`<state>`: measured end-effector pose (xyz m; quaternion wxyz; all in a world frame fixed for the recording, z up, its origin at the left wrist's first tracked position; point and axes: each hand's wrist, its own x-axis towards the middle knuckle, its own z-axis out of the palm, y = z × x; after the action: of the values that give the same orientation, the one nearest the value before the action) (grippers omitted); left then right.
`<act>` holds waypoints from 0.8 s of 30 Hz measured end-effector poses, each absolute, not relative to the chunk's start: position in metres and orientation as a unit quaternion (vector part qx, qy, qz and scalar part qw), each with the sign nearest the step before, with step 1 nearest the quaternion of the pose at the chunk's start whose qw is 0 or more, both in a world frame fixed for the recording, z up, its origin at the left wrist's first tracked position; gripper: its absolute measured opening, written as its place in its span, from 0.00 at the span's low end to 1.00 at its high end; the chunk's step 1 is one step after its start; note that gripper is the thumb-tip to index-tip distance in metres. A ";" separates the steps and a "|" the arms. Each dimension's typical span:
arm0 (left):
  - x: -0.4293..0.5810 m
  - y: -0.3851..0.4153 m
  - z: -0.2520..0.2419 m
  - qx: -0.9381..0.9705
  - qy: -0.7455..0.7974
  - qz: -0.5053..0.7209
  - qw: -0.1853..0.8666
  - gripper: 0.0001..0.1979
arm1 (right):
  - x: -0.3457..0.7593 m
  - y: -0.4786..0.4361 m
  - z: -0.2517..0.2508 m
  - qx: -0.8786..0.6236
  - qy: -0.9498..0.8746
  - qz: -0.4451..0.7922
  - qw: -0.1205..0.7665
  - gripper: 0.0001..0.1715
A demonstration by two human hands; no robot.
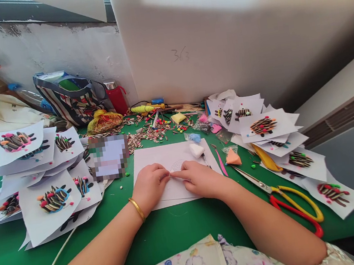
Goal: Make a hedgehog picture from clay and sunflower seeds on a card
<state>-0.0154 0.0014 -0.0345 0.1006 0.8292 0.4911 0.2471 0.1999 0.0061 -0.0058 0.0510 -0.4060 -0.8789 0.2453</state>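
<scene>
My left hand (150, 186), with a gold bangle at the wrist, rests on a stack of white paper (169, 199). Its fingers are curled and pressed together. My right hand (200, 179) lies opposite, index finger reaching to my left fingertips and the other fingers bent under. Whatever sits between the fingertips is too small to make out. Just behind them on the sheet is a flat white piece with a dotted texture (177, 165), partly covered by my right hand. A lump of white clay (196, 150) sits at the paper's back right, near a small dark-tipped tool (205, 160).
Piles of cards with seed-shell pictures stand left (50, 203) and right (265, 126). Large scissors (270, 189), a pink tool (220, 161) and orange clay (232, 157) lie right. Behind are scattered seed shells (146, 136), a blurred phone-like object (110, 157) and a red flask (116, 98).
</scene>
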 end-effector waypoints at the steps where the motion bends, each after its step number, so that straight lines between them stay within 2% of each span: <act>1: -0.016 0.001 -0.034 0.830 0.489 0.248 0.099 0.06 | 0.199 0.005 -0.006 -0.408 -0.880 0.240 0.048 0.30; 19: -0.019 -0.010 -0.030 0.849 0.475 0.213 0.088 0.12 | 0.197 0.006 -0.006 -0.435 -0.862 0.247 0.081 0.32; 24: -0.018 -0.015 -0.029 0.862 0.471 0.179 0.059 0.14 | 0.193 0.005 -0.004 -0.452 -0.852 0.242 0.103 0.26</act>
<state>-0.0175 -0.0146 -0.0294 0.0587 0.8620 0.4705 0.1790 0.1930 0.0053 -0.0043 0.1034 -0.4519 -0.8524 0.2420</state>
